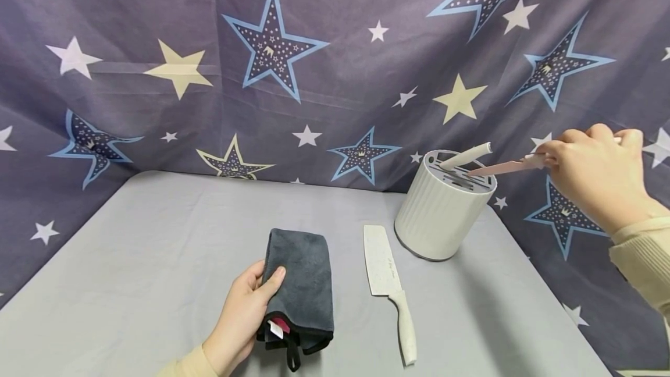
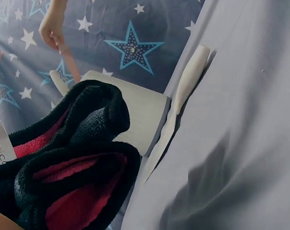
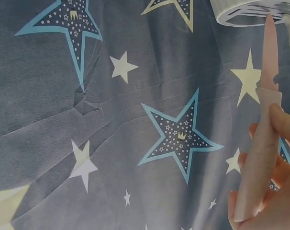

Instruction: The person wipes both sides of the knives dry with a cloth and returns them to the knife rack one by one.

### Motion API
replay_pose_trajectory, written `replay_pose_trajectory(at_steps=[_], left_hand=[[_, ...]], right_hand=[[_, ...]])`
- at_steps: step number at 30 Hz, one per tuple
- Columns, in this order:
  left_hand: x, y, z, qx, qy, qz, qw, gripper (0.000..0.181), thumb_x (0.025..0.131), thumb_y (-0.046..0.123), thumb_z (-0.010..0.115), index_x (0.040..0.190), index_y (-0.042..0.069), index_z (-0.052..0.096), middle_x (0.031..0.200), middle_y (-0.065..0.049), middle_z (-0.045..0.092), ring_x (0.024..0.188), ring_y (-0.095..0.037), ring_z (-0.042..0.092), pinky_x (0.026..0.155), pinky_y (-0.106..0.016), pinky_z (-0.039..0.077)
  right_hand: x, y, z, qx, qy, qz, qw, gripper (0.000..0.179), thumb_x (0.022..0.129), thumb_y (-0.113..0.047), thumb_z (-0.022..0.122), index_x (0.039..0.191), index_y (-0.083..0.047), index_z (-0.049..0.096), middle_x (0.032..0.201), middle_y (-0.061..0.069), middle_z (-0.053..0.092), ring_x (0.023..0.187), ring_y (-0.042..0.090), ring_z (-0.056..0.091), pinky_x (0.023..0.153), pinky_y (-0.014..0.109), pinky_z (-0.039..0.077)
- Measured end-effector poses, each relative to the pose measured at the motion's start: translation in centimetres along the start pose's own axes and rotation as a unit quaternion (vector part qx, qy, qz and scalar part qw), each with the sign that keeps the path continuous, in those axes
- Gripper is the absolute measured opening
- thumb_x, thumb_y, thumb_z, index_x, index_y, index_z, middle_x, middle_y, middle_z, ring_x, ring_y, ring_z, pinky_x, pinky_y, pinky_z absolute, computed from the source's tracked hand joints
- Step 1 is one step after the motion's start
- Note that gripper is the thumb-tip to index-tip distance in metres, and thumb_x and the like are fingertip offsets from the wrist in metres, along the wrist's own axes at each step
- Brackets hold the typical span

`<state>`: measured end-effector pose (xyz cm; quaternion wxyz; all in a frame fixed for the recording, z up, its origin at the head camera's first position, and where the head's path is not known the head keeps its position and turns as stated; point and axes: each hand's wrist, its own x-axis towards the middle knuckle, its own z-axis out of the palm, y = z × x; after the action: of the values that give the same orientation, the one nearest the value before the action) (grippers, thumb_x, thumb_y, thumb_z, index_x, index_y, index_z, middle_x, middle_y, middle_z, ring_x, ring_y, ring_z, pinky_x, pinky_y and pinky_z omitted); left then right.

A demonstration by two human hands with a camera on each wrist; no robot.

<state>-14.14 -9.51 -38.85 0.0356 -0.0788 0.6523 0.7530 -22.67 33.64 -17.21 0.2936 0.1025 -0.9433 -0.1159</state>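
Observation:
My left hand [image 1: 243, 310] grips a folded dark grey cloth [image 1: 306, 278] above the table, thumb on top. In the left wrist view, red lining shows between the folds of the cloth [image 2: 104, 129]. My right hand [image 1: 602, 173] holds a knife [image 1: 508, 166] by its pale handle, fingers curled round it. The pinkish blade slants down to the left, its tip at the slotted top of a cream ribbed knife block [image 1: 439, 214]. I cannot tell whether the tip is inside a slot. Another knife's pale handle [image 1: 466, 156] sticks up from the block.
Between the cloth and the block, a pale cleaver [image 1: 382, 260] lies flat on the grey-covered table [image 1: 131, 266], handle toward me. Behind and to the right hangs a star-patterned curtain [image 1: 340, 109], close to the block.

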Motion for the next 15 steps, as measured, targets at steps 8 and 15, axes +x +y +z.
replay_pose_trajectory(at_steps=[8, 15], left_hand=[[0.5, -0.3, -0.1, 0.002, 0.006, -0.006, 1.0, 0.038, 0.101, 0.023, 0.055, 0.131, 0.0, 0.054, 0.104, -0.009, 0.073, 0.082, -0.016, 0.072, 0.072, -0.028, 0.058], [1.1, -1.0, -0.4, 0.012, 0.019, -0.016, 0.9996, 0.04, 0.099, 0.028, 0.058, 0.128, 0.0, 0.056, 0.102, -0.007, 0.073, 0.08, -0.016, 0.072, 0.072, -0.028, 0.058]], right_hand=[[0.7, -0.4, 1.1, -0.003, -0.038, -0.003, 0.9993, 0.029, 0.083, 0.0, 0.052, 0.097, -0.015, 0.074, 0.079, 0.01, 0.062, 0.078, 0.036, 0.041, 0.073, 0.063, 0.027], [1.5, -1.6, 2.9, -0.004, -0.027, -0.022, 0.9994, 0.025, 0.081, 0.001, 0.054, 0.082, -0.018, 0.07, 0.076, 0.009, 0.058, 0.077, 0.037, 0.043, 0.072, 0.063, 0.03]])
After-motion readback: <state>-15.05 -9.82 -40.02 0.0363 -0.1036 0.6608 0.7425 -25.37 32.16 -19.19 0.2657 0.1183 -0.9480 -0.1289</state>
